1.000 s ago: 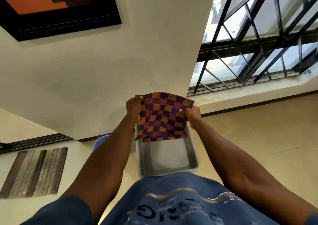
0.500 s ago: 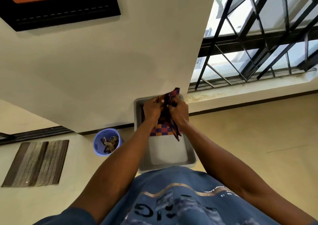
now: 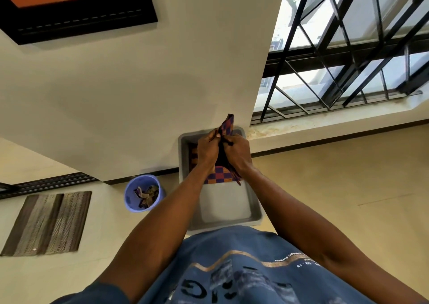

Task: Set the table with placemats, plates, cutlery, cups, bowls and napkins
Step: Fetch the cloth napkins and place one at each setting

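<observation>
Your left hand [image 3: 207, 151] and right hand [image 3: 236, 153] pinch the folded checked napkin [image 3: 226, 128] over the grey tray [image 3: 222, 210], bin [image 3: 144, 193] at nine o'clock, shirt lettering unreadable.

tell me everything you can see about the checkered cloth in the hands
The checkered cloth looks like soft woven fabric in purple, red and orange squares. It is folded and bunched, one corner poking up above the fingers and a flat part hanging below the wrists. The left hand and right hand pinch it together over the far end of the grey tray.
</observation>
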{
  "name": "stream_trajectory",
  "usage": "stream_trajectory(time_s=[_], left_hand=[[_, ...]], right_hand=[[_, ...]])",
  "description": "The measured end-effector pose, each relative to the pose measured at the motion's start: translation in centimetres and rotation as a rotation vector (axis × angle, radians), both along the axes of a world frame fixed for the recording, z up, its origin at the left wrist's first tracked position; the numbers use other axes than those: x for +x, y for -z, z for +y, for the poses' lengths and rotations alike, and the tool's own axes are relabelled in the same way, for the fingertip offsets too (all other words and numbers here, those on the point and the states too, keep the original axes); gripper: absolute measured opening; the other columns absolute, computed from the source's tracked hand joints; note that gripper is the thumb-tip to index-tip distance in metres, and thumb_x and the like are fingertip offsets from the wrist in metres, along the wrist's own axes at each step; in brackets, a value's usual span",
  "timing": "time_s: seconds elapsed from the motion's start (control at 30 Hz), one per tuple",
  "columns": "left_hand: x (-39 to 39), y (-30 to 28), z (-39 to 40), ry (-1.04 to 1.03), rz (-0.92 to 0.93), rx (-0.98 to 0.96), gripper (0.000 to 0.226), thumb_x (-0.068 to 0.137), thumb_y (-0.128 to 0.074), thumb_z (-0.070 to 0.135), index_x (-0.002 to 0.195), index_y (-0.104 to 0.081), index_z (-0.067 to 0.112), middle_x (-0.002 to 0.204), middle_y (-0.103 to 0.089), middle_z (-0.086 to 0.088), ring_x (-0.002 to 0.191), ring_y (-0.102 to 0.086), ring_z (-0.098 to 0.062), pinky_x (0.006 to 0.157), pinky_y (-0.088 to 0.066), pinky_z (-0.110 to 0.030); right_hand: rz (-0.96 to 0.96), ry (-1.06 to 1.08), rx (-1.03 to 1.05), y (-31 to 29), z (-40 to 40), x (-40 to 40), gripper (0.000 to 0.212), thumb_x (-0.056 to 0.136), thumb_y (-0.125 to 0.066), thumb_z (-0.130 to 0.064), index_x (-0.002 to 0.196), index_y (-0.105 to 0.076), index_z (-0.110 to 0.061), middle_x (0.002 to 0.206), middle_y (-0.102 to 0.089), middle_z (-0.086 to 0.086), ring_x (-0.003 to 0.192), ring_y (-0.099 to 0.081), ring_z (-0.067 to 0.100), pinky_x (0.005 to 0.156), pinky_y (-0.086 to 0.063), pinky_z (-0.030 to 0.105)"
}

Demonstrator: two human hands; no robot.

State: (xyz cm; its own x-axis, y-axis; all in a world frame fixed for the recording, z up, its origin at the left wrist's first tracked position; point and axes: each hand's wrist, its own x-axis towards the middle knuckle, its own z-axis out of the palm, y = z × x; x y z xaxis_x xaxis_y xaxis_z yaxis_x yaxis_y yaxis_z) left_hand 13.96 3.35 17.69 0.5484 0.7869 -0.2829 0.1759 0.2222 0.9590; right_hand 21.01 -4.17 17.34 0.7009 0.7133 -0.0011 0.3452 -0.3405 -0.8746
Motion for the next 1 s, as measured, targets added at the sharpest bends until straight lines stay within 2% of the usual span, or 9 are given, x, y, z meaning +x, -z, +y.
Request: stream_trajectory(time_s=[0.2,0.37,0.5,0.57,0.63,0.7,0.77,0.83,1.0], left_hand=[[-0.3,-0.3,-0.2,0.021,-0.061,-0.064,0.026,0.099,-0.05,0.008,0.118,-0.068,0.011,0.107,-0.072,-0.006,0.097,-0.069,-0.016,0.085,-0.056,-0.024],[-0.6,0.2,0.8,0.065,-0.08,-0.114,0.022,0.092,-0.064,0.013,0.113,-0.071,0.017,0.107,-0.074,-0.007,0.105,-0.069,-0.023,0.095,-0.054,-0.037],[-0.8,-0.8,1.9,-0.031,-0.064,-0.157,0.022,0.091,-0.058,-0.002,0.103,-0.071,0.012,0.097,-0.073,-0.01,0.09,-0.068,-0.024,0.086,-0.056,-0.038],[-1.1,-1.4,2.7,-0.013,-0.076,-0.175,0.022,0.093,-0.055,-0.002,0.102,-0.071,0.011,0.095,-0.074,-0.01,0.087,-0.069,-0.025,0.084,-0.057,-0.04],[-1.3,-2.0,3.7,0.02,-0.116,-0.22,0.022,0.096,-0.051,-0.001,0.103,-0.069,0.011,0.092,-0.074,-0.008,0.086,-0.07,-0.024,0.081,-0.058,-0.038],[-1.4,-2.7,4.6,0.027,-0.156,-0.259,0.022,0.098,-0.049,0.0,0.103,-0.068,0.01,0.087,-0.075,-0.004,0.083,-0.07,-0.019,0.075,-0.059,-0.033],[-1.6,-3.6,5.8,0.005,-0.209,-0.278,0.021,0.097,-0.05,0.0,0.103,-0.067,0.01,0.085,-0.075,-0.002,0.081,-0.07,-0.018,0.074,-0.059,-0.032],[-1.6,-4.1,7.1,-0.019,-0.255,-0.293,0.02,0.096,-0.051,0.002,0.104,-0.067,0.012,0.089,-0.073,-0.004,0.085,-0.068,-0.02,0.081,-0.057,-0.037],[-1.9,-4.9,9.5,-0.141,-0.202,-0.228,0.025,0.099,-0.053,0.01,0.124,-0.056,0.013,0.101,-0.069,-0.007,0.089,-0.066,-0.023,0.072,-0.056,-0.034]], right_hand=[[-0.032,-0.048,-0.026,0.1,-0.2,0.1,0.023,0.095,-0.048,-0.012,0.096,-0.071,-0.007,0.099,-0.064,0.005,0.084,-0.062,0.016,0.082,-0.055,0.033],[0.037,-0.121,-0.067,-0.3,-0.6,-0.2,0.027,0.093,-0.045,-0.014,0.104,-0.07,-0.013,0.11,-0.055,0.0,0.101,-0.053,0.016,0.091,-0.047,0.028],[0.223,-0.027,0.079,-1.7,-1.1,0.4,0.028,0.088,-0.048,0.001,0.097,-0.072,-0.01,0.099,-0.062,-0.004,0.091,-0.061,-0.005,0.074,-0.05,0.01],[0.354,0.075,0.097,-1.8,-1.3,1.8,0.026,0.085,-0.058,-0.001,0.106,-0.064,-0.015,0.106,-0.063,-0.001,0.092,-0.063,-0.003,0.075,-0.055,0.017],[0.518,0.101,0.027,-1.8,-1.5,3.4,0.057,0.081,-0.071,-0.013,0.131,-0.046,-0.016,0.126,-0.056,0.0,0.109,-0.061,0.014,0.082,-0.057,0.034],[0.577,0.085,-0.063,-2.2,-1.4,4.7,0.077,0.079,-0.075,-0.014,0.143,-0.033,-0.016,0.126,-0.047,-0.005,0.115,-0.051,0.016,0.074,-0.051,0.028],[0.587,0.018,-0.096,-3.0,-1.2,5.6,0.058,0.081,-0.074,-0.011,0.133,-0.049,-0.01,0.115,-0.061,-0.004,0.108,-0.06,0.016,0.073,-0.053,0.031],[0.598,-0.12,-0.143,-3.3,-1.0,5.9,0.035,0.082,-0.071,-0.01,0.116,-0.062,-0.011,0.103,-0.072,0.001,0.099,-0.068,0.017,0.09,-0.053,0.04],[0.68,-0.123,-0.09,-3.9,-0.2,4.6,0.036,0.086,-0.07,-0.011,0.118,-0.054,-0.01,0.11,-0.07,0.011,0.097,-0.07,0.027,0.083,-0.058,0.043]])
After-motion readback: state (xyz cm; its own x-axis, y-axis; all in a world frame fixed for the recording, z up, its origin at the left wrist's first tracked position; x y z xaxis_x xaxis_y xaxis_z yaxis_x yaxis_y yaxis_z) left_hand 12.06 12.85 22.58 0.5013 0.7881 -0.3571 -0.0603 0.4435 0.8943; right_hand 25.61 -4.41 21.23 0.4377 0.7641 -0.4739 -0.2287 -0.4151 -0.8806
